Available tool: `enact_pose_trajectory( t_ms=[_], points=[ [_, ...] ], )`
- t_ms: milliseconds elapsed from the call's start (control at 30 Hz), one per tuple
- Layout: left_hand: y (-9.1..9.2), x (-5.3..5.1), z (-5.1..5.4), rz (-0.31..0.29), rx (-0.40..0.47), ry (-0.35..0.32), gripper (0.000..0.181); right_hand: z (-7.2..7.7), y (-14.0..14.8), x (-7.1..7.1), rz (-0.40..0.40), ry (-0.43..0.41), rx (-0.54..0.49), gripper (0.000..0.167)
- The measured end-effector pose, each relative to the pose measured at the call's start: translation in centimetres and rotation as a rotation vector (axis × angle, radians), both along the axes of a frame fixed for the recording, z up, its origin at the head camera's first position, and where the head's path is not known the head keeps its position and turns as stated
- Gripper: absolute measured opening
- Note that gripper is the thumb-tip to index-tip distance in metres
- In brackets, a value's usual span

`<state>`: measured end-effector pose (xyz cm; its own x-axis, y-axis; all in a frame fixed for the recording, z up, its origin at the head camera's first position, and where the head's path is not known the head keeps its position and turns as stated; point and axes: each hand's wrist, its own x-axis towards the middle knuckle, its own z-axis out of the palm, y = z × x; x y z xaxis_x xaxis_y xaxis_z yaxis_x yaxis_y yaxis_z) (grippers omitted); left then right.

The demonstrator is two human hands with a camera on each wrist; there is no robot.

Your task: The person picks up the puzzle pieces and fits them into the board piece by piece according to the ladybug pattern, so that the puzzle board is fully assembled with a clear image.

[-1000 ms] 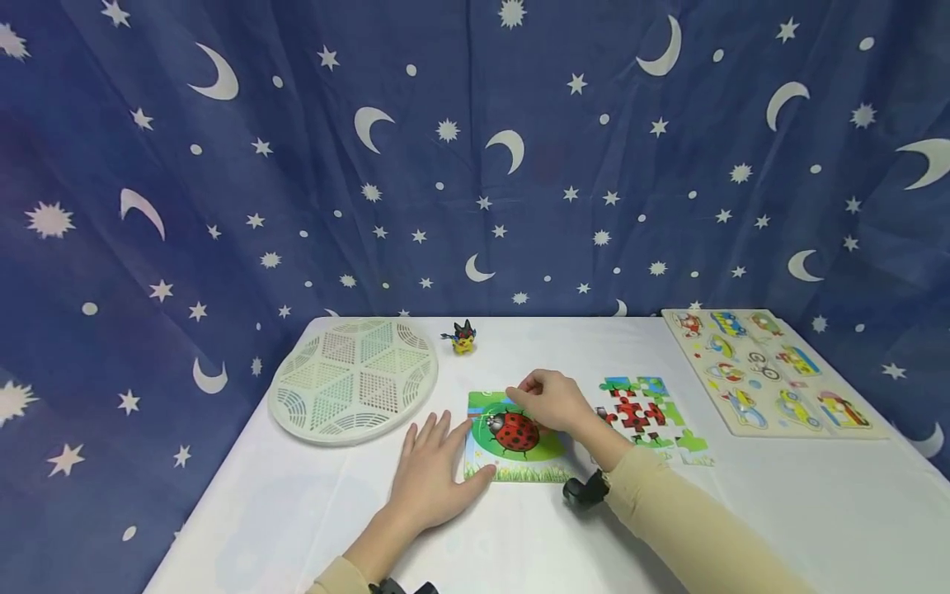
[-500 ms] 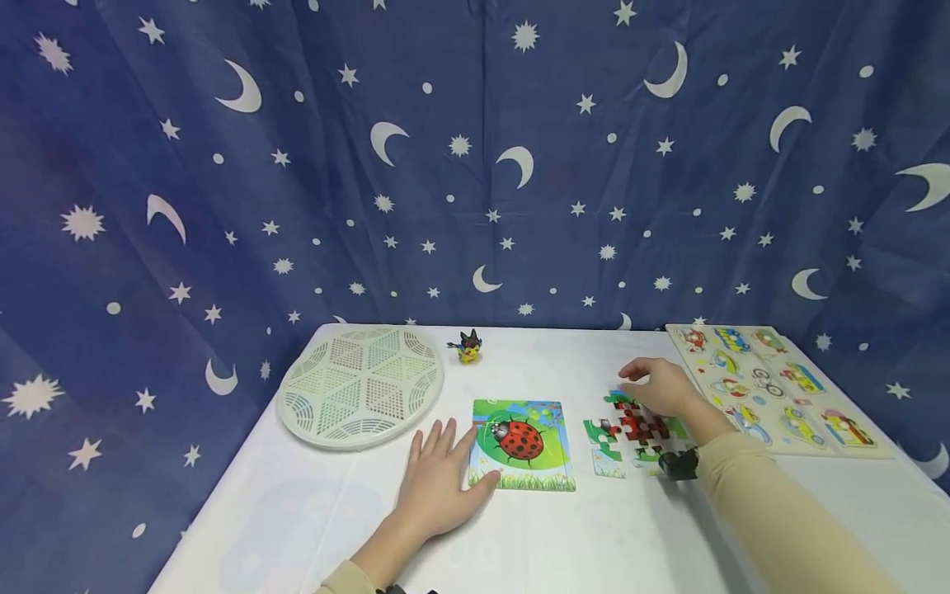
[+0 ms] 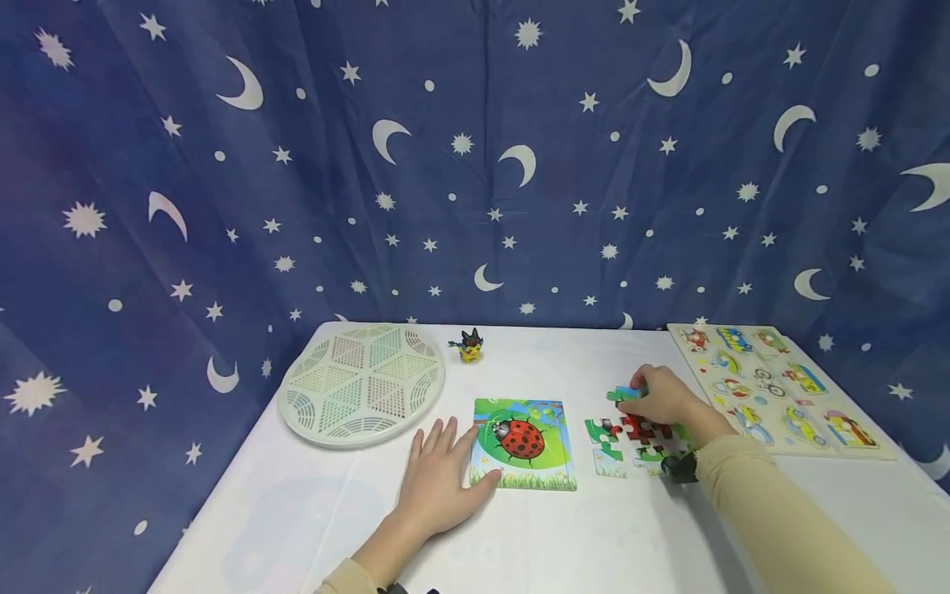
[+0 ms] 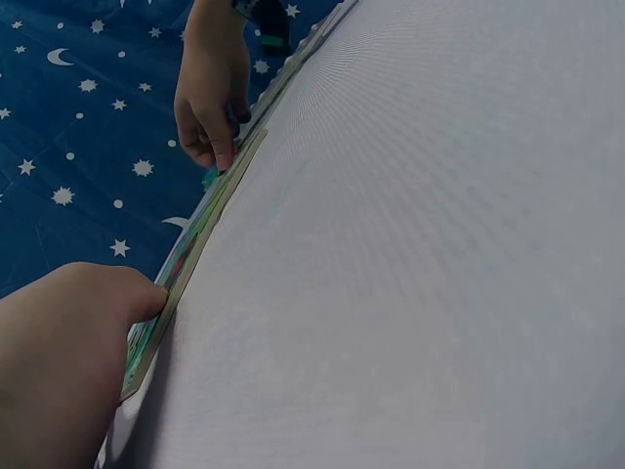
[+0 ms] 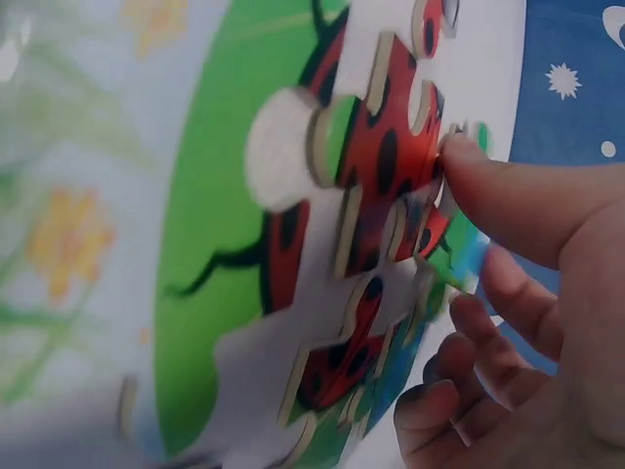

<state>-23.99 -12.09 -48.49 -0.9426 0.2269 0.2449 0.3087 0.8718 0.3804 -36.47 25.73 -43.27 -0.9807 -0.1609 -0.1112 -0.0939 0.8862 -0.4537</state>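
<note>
My right hand (image 3: 665, 398) had left the ladybug picture (image 3: 522, 445), its grip now pinching a blue-green piece (image 3: 623, 395) at the far edge of the puzzle (image 3: 637, 427), fitting evidently under way, my left hand (image 3: 439, 487) spread against the picture.

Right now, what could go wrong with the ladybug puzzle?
The right hand pinches a blue-and-green piece close to the loose red pieces, so its fingers might nudge those out of place. The piece could also slip and drop among them. And the left hand touches the ladybug board at its edge, so a twitch might slide it.
</note>
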Motion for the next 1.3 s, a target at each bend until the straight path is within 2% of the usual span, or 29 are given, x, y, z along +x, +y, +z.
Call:
enact_pose_trajectory(
  t_ms=[100,200,300,433,567,767,933,1200,1300],
  points=[
    [0.0,0.0,0.0,0.0,0.003,-0.005,0.077,0.0,-0.3,0.0,-0.039,-0.005,-0.041,0.044],
    [0.0,0.0,0.0,0.001,0.004,0.0,0.077,0.1,-0.8,0.0,-0.061,0.027,-0.083,0.035],
    [0.0,0.0,0.1,0.005,0.002,0.005,0.077,0.4,-1.9,0.1,-0.073,0.034,-0.198,0.029],
    [0.0,-0.1,0.1,0.005,0.005,0.014,0.077,0.8,-4.0,0.6,-0.054,-0.032,-0.379,0.031],
    [-0.1,-0.1,0.2,0.004,0.004,0.016,0.077,0.9,-6.2,1.2,0.01,-0.088,-0.452,0.032],
    [-0.2,0.0,0.1,-0.001,0.008,0.013,0.077,0.4,-9.0,2.2,0.074,-0.101,-0.481,0.024],
    [-0.1,-0.1,0.1,-0.002,0.019,0.013,0.077,0.1,-10.5,2.7,0.087,-0.091,-0.478,0.021],
    [-0.1,-0.1,0.2,-0.002,0.034,-0.001,0.077,-0.5,-12.3,2.7,0.1,-0.07,-0.419,0.018],
    [-0.2,0.0,0.2,-0.002,0.032,-0.006,0.077,-0.7,-13.1,2.8,0.115,-0.029,-0.374,0.018]
  ],
)
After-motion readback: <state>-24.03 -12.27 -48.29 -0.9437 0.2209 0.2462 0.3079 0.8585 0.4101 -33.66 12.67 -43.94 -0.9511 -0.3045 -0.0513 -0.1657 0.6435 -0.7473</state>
